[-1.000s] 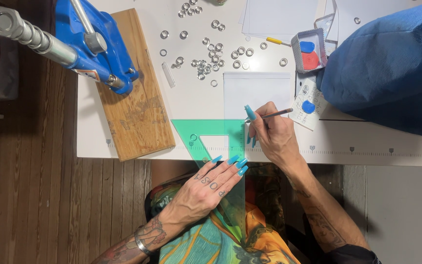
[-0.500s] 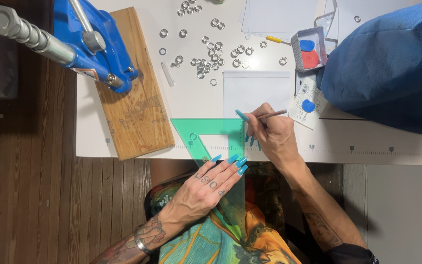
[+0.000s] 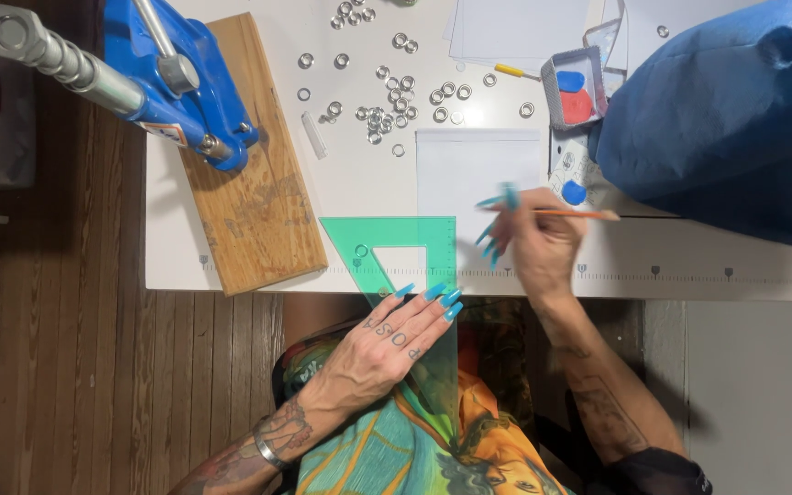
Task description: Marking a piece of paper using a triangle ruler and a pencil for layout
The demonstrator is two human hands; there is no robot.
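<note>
L hand [image 3: 385,344] lay flat, fingers straight, nails pinning the translucent green plastic set square [image 3: 402,266], which overhung the near edge of the white table [image 3: 359,188] w/ its long edge against a white paper sheet [image 3: 477,170]. R hand [image 3: 538,240], blurred, was lifted just right of the sheet, fingers fanned, pinching a thin pencil [image 3: 579,214] pointing right. Farther back: loose metal eyelets [image 3: 387,117], blue press [image 3: 171,87] on wood board [image 3: 249,183].
</note>
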